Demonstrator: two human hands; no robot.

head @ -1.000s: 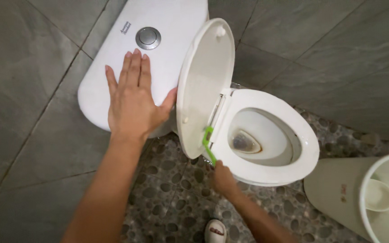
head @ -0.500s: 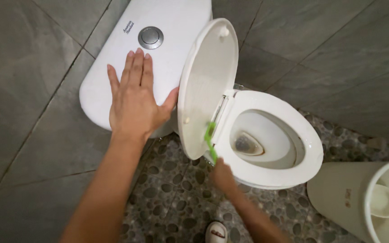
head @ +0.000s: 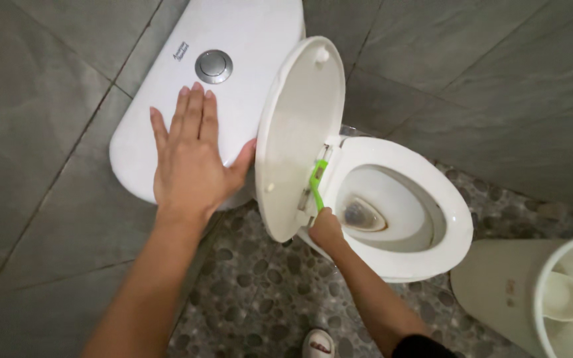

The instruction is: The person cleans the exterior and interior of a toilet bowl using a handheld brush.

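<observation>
White porcelain makes up one toilet, with one cistern (head: 247, 40) at the left, on which one round chrome flush button (head: 213, 65) is set. The left hand (head: 190, 159) is laid flat on the cistern lid just below that button, fingers released and spread, nothing grasped. One raised lid (head: 300, 132) is seen upright beside the thumb, and one seat ring (head: 432, 199) around the stained bowl is seen to its right. One green brush (head: 316, 180) is held in the clenched right hand (head: 326, 229); its handle is gripped at the lower end, and its head is pressed against the hinge area above the fingers, between lid and seat. One pale bin (head: 518, 292) is noted at the far right. Compared with half a second earlier, both hands are placed as before; only the view is shifted slightly.
</observation>
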